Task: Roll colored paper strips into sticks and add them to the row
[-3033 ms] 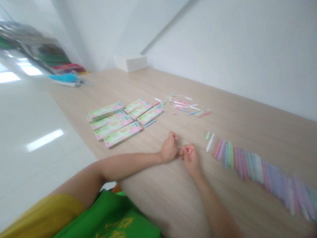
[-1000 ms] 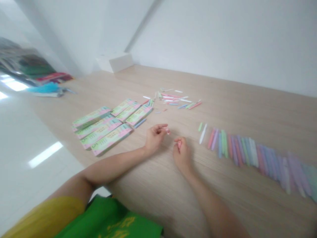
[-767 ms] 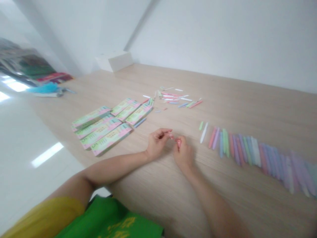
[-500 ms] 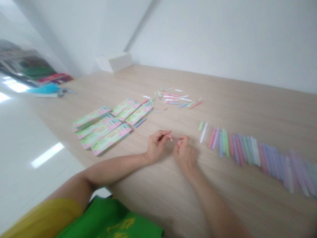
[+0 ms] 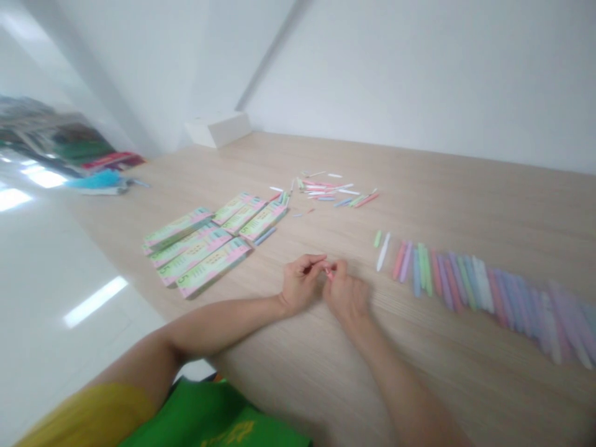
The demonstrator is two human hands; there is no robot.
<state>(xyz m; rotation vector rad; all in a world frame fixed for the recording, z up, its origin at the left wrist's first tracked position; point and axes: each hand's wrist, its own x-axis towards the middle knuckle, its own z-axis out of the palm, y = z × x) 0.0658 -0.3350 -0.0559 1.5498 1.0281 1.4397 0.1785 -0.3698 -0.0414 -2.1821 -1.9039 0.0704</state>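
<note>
My left hand (image 5: 300,282) is closed in a pinch, its thumb and fingertips at one end of a small pink piece (image 5: 329,272). Against it, my right hand (image 5: 348,292) also pinches pink, with its fingers curled. The fingertips of both hands meet over the table, and they hide most of what they hold. Whether this is one piece or two pressed end to end, I cannot tell. To the right of my right hand lie a short green piece (image 5: 377,238) and a white slim stick (image 5: 383,252).
A long row of pastel sticks (image 5: 459,279) runs right. Loose sticks and small parts (image 5: 330,189) lie scattered farther back. Several green-and-pink boxes (image 5: 214,267) lie at left, a blue stick (image 5: 265,236) beside them. A white box (image 5: 218,129) stands by the wall, a blue item (image 5: 97,180) at far left.
My hands have come together. Half a second ago they were slightly apart, each with a small pink bit at its fingertips; now those bits meet. The view has tilted slightly.
</note>
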